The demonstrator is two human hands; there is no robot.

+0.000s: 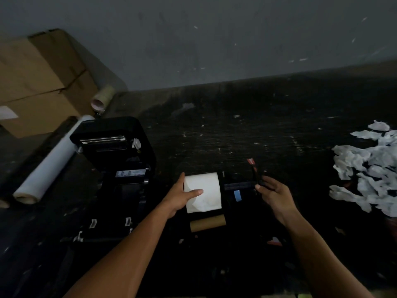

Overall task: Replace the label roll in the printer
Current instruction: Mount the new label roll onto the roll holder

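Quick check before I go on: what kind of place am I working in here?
Probably a packing or shipping area: stacked cardboard boxes, a roll of packing tape, an open label printer and a heap of peeled white scraps on a dark, scuffed worktop.

Single head-worn wide-angle view, looking forward and down, close over the dark desk (pixel 214 136), facing the far wall (pixel 214 39).

Dim, underexposed frame. Dark surface (pixel 236 136) swallows detail. White label roll (pixel 203 192) brightest, slightly washed out. Soft blur throughout; wide-angle bending at edges. No distinct shadows.
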